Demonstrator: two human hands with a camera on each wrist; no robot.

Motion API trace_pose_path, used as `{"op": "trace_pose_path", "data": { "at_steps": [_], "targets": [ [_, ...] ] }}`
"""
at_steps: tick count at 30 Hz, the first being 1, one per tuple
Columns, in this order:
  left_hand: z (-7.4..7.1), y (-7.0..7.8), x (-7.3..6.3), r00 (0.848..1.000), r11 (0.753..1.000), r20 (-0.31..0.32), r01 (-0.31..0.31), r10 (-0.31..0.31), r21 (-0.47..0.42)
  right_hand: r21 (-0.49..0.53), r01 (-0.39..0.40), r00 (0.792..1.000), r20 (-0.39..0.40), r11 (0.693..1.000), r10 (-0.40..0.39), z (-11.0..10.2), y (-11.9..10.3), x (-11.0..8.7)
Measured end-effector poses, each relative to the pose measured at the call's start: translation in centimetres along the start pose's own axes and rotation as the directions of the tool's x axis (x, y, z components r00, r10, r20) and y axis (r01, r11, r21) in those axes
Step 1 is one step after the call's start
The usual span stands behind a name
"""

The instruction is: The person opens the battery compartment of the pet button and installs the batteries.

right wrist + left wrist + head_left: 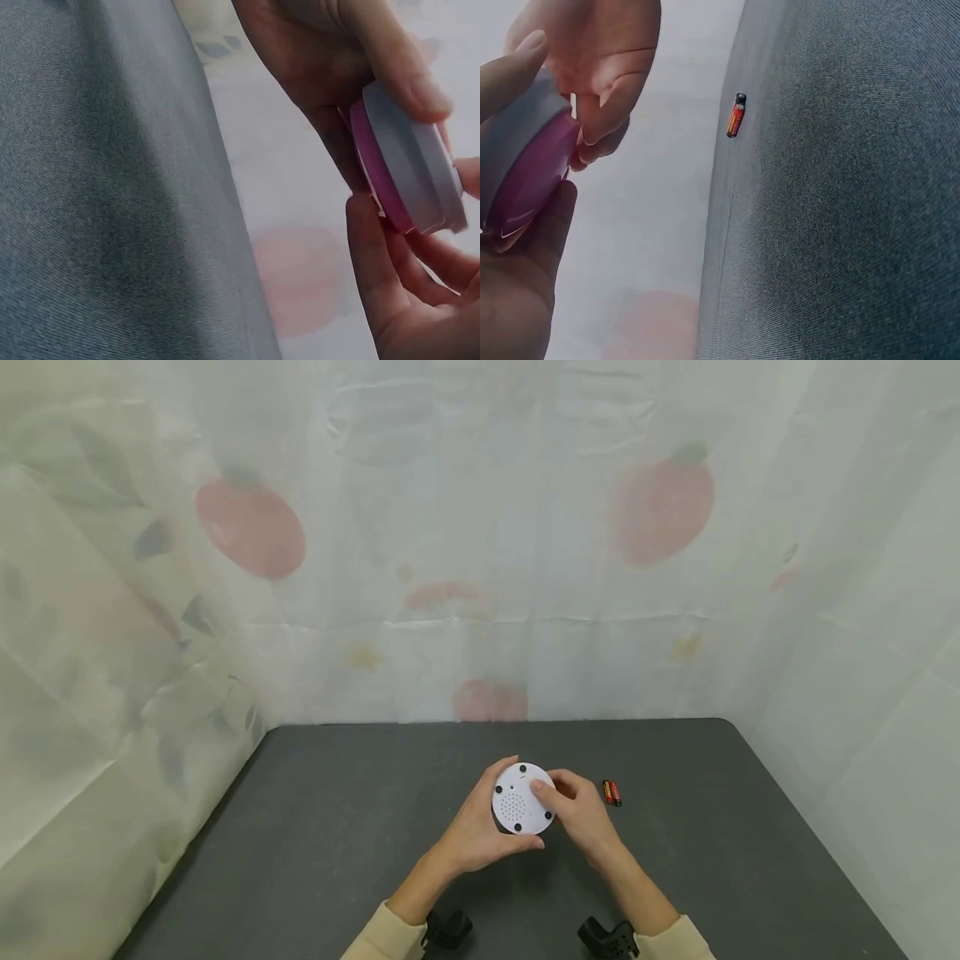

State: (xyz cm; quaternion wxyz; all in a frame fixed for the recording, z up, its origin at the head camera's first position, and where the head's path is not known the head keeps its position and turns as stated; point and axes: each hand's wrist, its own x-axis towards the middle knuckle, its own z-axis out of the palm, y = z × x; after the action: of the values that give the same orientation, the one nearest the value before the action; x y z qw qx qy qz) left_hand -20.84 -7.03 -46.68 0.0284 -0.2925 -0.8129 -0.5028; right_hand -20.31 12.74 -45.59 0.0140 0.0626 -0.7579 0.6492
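A round device [513, 808] is held above the table, its white face with small speaker holes and black feet turned up in the head view. Its other side is pink [536, 176]. My left hand [474, 833] grips the rim from the left, the thumb along the near edge. From the right, my right hand [587, 817] pinches the device, thumb on the white face and fingers behind. In the left wrist view a small white sliver [574, 106] sticks out at the rim by the right fingers. The right wrist view shows the grey-white shell [416, 161] edge-on.
Two small red-and-black batteries [612, 792] lie side by side on the dark table [360, 810], right of my hands. Pale curtains with fruit prints [480, 527] hang behind the table and along both sides. Black wrist mounts [450, 931] sit at my cuffs.
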Motion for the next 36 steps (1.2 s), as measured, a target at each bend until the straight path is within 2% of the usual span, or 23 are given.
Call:
{"op": "trace_pose_path", "data": {
  "at_steps": [4,7,10,13,18,26,36],
  "targets": [
    [0.1,0.0,0.0,0.999,1.000,-0.037,-0.017,0.017,0.002,-0.091,0.096,0.993,-0.061,0.991,-0.102,0.2,-0.5,-0.4],
    [0.3,-0.1,0.1,0.997,1.000,-0.068,-0.024,0.025,0.015,-0.142,0.157,0.976,-0.130,0.977,-0.176,0.4,-0.8,-0.7],
    [0.4,-0.1,0.2,0.994,0.999,-0.106,-0.017,0.020,0.030,-0.144,0.189,0.956,-0.198,0.971,-0.215,0.8,-1.1,-0.9],
    [0.5,-0.1,0.2,0.989,0.999,-0.144,-0.020,0.025,0.040,-0.150,0.209,0.943,-0.232,0.966,-0.240,1.2,-1.3,-1.1],
    [0.9,-0.1,0.2,0.980,0.997,-0.191,-0.039,0.050,0.062,-0.200,0.210,0.933,-0.251,0.957,-0.257,1.7,-1.3,-0.9],
    [1.7,-0.4,0.2,0.970,0.988,-0.214,-0.092,0.117,0.125,-0.247,0.199,0.922,-0.280,0.948,-0.266,2.0,-1.3,-0.9],
    [2.0,-0.6,0.3,0.967,0.983,-0.226,-0.078,0.115,0.168,-0.259,0.140,0.928,-0.301,0.956,-0.218,2.5,-1.4,-0.7]
  ]
}}
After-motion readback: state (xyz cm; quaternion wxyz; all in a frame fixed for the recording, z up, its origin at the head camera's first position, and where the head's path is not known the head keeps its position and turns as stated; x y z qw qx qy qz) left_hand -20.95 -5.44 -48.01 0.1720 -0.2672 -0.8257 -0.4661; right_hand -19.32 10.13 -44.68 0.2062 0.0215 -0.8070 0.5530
